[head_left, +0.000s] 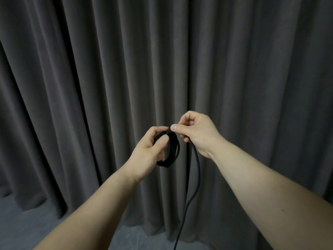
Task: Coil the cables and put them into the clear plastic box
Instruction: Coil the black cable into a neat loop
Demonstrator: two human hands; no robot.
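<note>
A: Hidden or cut off?

B: Both forearms cropped by the lower edge. Free end of the black cable (195, 177) lost below the frame, bottom centre. Plug ends not visible. Number of loops in the coil (173, 150) hard to count, several strands merging in the dim light.

A: Counts and holds?

B: Two hands, one cable, one coil. Left hand (149, 152) curled around the coil's left side, thumb inside the ring, gripping. Right hand (196, 132) just right of the coil's top, pinching the cable between thumb and forefinger where it joins the coil. Loose length hanging down right of the coil. Behind the coil, a dark pleated curtain (90, 87); below it, grey floor (21, 222).
</note>
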